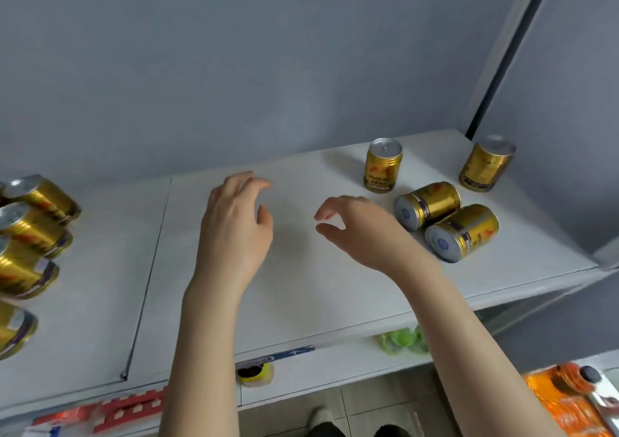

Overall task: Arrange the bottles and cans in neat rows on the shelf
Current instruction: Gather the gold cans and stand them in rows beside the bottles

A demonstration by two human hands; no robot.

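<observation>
While both hands, left and right, hover empty with fingers spread over the shelf, two tipped cans beside the right seemingly need standing up next.

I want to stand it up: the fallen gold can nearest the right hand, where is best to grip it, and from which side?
Grip the fallen can around its gold barrel, from above with the right hand. It lies on its side, touching a second fallen can, so that flank is blocked.
</observation>
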